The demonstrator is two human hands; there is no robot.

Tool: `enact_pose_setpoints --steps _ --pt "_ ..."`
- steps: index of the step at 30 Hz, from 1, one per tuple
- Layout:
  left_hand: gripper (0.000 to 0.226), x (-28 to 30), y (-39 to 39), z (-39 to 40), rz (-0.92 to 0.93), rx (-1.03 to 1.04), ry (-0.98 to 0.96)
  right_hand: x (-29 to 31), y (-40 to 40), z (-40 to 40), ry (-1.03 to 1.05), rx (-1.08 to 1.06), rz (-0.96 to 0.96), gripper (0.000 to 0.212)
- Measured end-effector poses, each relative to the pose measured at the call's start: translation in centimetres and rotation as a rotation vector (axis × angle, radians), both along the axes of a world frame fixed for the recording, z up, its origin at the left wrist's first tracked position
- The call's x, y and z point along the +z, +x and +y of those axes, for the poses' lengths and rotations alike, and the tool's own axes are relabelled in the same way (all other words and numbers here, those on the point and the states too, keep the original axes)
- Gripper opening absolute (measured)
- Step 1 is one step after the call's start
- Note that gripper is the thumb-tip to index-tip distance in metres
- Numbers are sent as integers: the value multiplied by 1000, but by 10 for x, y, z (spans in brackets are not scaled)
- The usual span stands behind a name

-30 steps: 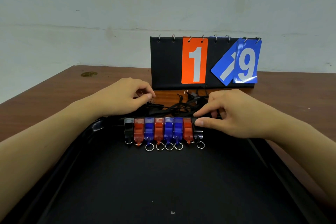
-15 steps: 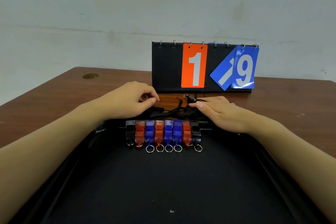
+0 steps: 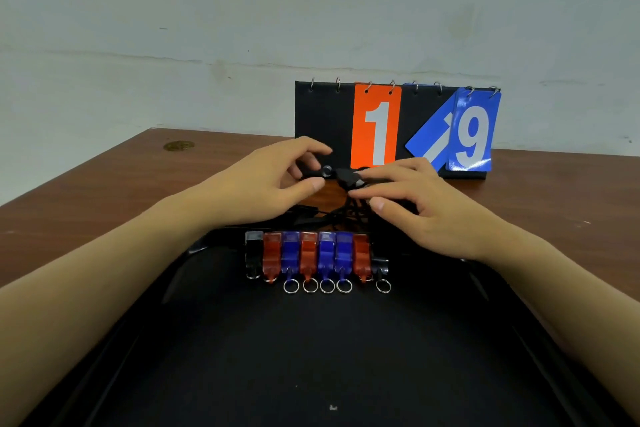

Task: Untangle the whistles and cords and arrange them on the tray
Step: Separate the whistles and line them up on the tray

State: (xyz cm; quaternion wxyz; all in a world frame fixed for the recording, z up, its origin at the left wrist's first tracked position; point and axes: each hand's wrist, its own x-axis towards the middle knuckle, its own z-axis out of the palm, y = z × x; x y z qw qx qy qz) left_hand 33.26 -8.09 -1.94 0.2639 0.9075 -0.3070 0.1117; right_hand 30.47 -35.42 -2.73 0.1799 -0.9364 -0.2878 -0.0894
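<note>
Eight whistles (image 3: 317,256) sit in a row at tray's (image 3: 311,357) far edge, long axes front-to-back, rings toward wearer. Beyond them, L hand (image 3: 266,180) & R hand (image 3: 426,208) pinch black cords (image 3: 346,178) above table (image 3: 104,184).

Just the one cam here, head-mounted, wide-angle, aimed forward and down across the counter (image 3: 86,191) toward the wall at 12 o'clock. It sits close in: forearms enter from 7 and 5 o'clock, the tray (image 3: 311,357) fills the bottom, and the scoreboard (image 3: 325,121) stands far back.
</note>
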Motion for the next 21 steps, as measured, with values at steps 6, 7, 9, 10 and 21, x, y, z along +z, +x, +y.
enact_pose_setpoints --steps 6,7,9,10,21 --pt "37 4 -8 -5 -20 -56 94 3 -10 11 -33 77 44 35" --pt "32 4 -9 -6 -29 -44 86 3 -11 12 -35 82 47 35" --pt "27 7 -9 -7 -48 8 65 3 -11 13 -25 73 43 36" --pt "26 8 -8 -6 -56 40 66 2 -10 11 -17 57 32 37" --pt "25 13 -15 -10 66 44 -176 13 -3 -8 81 -88 -144 29"
